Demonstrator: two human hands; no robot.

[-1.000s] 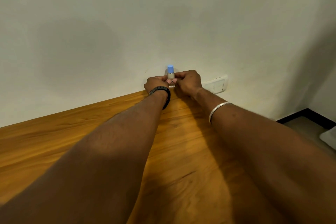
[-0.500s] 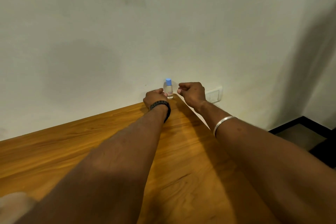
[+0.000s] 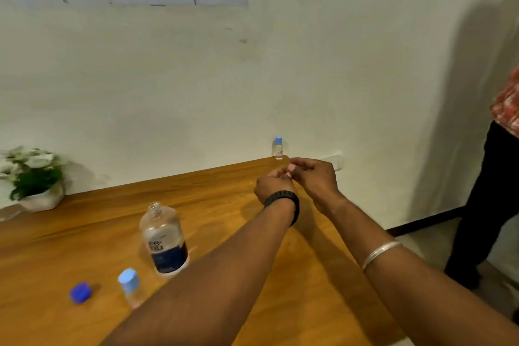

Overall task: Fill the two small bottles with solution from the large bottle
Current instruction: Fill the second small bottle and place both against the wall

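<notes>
forearms of yours fill the near part of the view, both reaching forward over a wooden table [image 3: 84,236]. a silver bangle [image 3: 380,253] sits on your right forearm and a black wristband [image 3: 283,201] circles your left wrist.

nearest on your left, a dark blue cap [image 3: 81,292] lies loose on the wood. just to its right stands a small bottle [image 3: 130,286], upright, with a light blue cap on. a little farther back stands the large bottle [image 3: 165,240], upright, clear with a dark label, its neck uncapped.

farther along, your left hand [image 3: 273,184] and right hand [image 3: 314,177] meet above the table, close to the far edge. both are loosely curled, fingertips pinched together and touching each other; whether anything is held between them cannot be told.

just beyond your hands, a second small bottle [image 3: 278,148] stands upright at the table's far edge against the pale wall, light blue cap on, apart from your fingers.

a wall switch plate [image 3: 335,159] shows behind your right hand. at the far left, a white pot of pale flowers [image 3: 33,177] rests by the wall. at the right edge, another person stands in a patterned red top and dark trousers [image 3: 488,199].
</notes>
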